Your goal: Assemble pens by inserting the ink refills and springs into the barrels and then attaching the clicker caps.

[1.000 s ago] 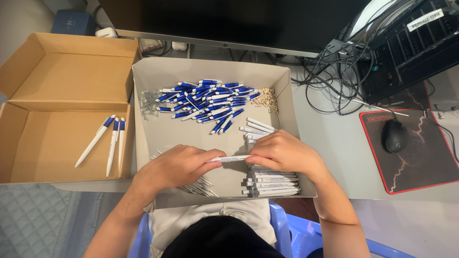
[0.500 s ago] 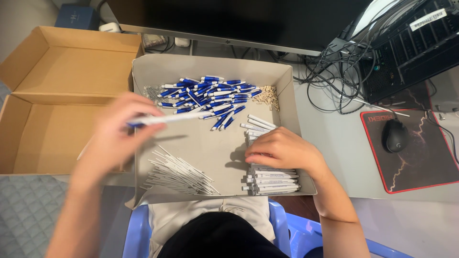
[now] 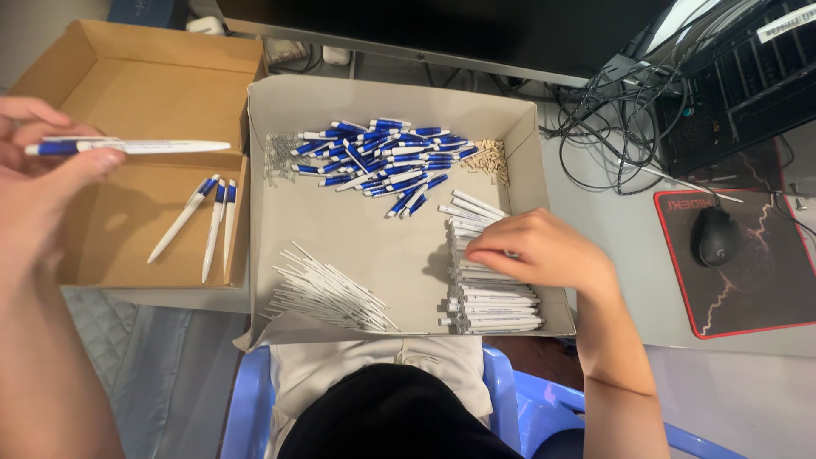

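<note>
Left hand [image 3: 38,166] pinches assembled pen [image 3: 127,146] above brown box [image 3: 127,68] | lay it parallel beside three pens [image 3: 208,221] | right hand [image 3: 544,251] curls over white barrels [image 3: 493,297], grip unclear

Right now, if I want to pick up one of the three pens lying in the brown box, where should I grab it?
Probably pinch the white barrel near the middle of the nearest pen, coming straight down from above. The three lie flat on the cardboard box floor, blue ends pointing away, with small gaps between them for fingertips. The left hand already holds another pen the same way.
</note>
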